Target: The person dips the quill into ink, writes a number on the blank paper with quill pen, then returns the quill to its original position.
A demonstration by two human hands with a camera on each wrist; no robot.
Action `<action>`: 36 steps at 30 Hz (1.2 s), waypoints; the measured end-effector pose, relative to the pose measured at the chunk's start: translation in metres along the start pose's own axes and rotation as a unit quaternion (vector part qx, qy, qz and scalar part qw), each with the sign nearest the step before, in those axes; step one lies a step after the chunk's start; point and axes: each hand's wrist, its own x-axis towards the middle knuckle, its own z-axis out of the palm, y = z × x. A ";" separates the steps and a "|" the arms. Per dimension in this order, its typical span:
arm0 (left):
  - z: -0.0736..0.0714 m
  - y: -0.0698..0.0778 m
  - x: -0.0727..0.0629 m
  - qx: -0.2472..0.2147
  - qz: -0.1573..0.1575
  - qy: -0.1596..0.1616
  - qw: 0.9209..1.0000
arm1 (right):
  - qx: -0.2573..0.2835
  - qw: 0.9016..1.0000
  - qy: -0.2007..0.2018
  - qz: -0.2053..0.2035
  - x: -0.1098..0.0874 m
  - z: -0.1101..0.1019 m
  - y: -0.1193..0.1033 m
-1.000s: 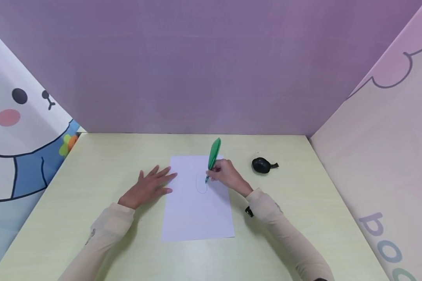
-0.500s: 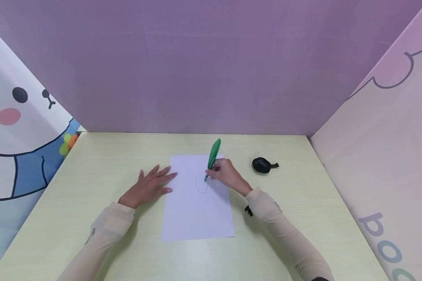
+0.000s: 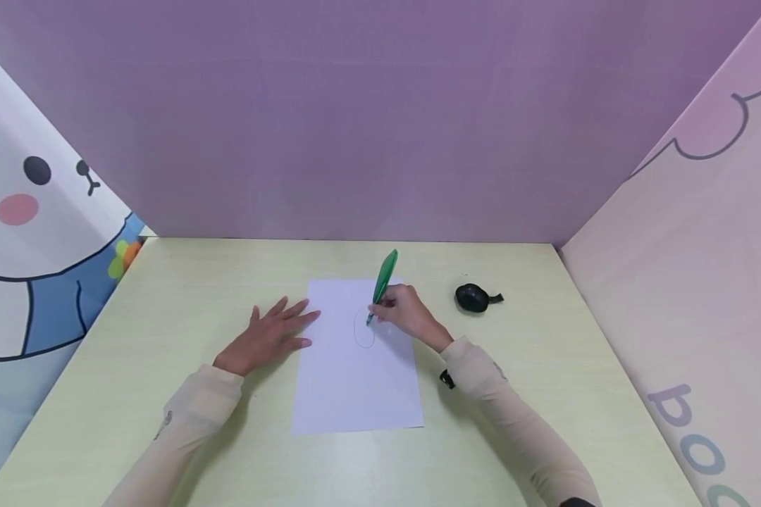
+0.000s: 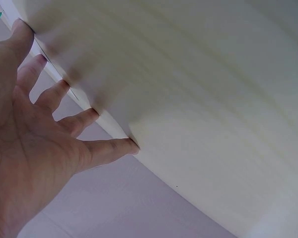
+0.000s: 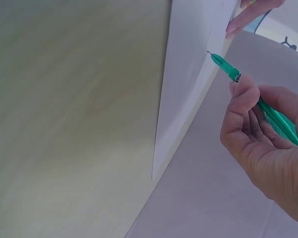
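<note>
A white sheet of paper (image 3: 355,394) lies on the table, bearing a thin, elongated rounded outline near its upper middle. My right hand (image 3: 409,311) pinches a green feather-shaped pen (image 3: 385,276), tip down on the paper at the outline's right side. In the right wrist view the pen's tip (image 5: 214,58) meets the sheet at the drawn line, with thumb and fingers gripping the barrel. Fingers spread, my left hand (image 3: 268,339) rests flat with its fingertips at the paper's left edge; the left wrist view shows the same hand (image 4: 35,134) with fingertips pressed to the surface.
A round black object with a short tab (image 3: 473,298) lies on the table right of the paper. Behind the table (image 3: 228,260) rises a purple wall (image 3: 355,127). Printed panels flank it, a cartoon animal on the left panel (image 3: 57,232).
The pen tip and right hand have moved slightly up and left along the outline's right side, and the line has grown there. My left hand has stayed in place.
</note>
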 end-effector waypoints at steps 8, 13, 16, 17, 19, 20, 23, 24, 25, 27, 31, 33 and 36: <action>0.000 0.001 0.000 -0.005 -0.001 -0.004 1.000 | 0.006 1.000 -0.001 -0.007 0.000 0.000 -0.001; 0.000 0.000 0.000 -0.003 -0.003 -0.002 1.000 | 0.005 1.000 0.000 -0.003 0.000 0.001 -0.002; 0.000 0.000 -0.001 -0.001 -0.003 -0.001 1.000 | 0.006 1.000 0.001 -0.001 0.000 0.001 -0.002; 0.000 0.000 0.000 -0.001 -0.003 -0.001 1.000 | 0.007 1.000 0.001 -0.002 0.001 0.001 -0.002; 0.000 0.001 0.000 -0.002 -0.003 0.000 1.000 | 0.008 1.000 0.000 -0.006 0.000 0.001 -0.002; 0.000 0.001 0.000 -0.001 -0.003 0.000 1.000 | 0.009 1.000 0.000 -0.007 0.000 0.002 -0.002; 0.000 0.002 0.001 -0.002 0.001 -0.001 1.000 | 0.012 1.000 0.002 -0.007 0.000 0.002 -0.001; 0.000 0.002 0.001 -0.001 0.003 -0.001 1.000 | 0.013 1.000 0.004 -0.005 0.000 0.002 -0.002; 0.000 0.002 0.001 0.000 0.006 -0.002 1.000 | 0.015 1.000 0.005 -0.003 0.001 0.002 -0.001; -0.001 0.001 0.001 0.005 0.007 -0.001 1.000 | 0.017 1.000 0.002 -0.004 0.003 0.004 -0.001; -0.003 0.001 -0.001 0.009 0.004 0.004 1.000 | 0.018 1.000 -0.006 -0.010 0.006 0.007 -0.003; -0.003 0.001 -0.002 0.003 0.003 0.004 1.000 | 0.017 1.000 -0.007 -0.008 0.006 0.007 -0.004; -0.002 0.002 0.000 -0.008 0.005 -0.002 1.000 | 0.016 1.000 -0.003 0.006 0.004 0.006 -0.004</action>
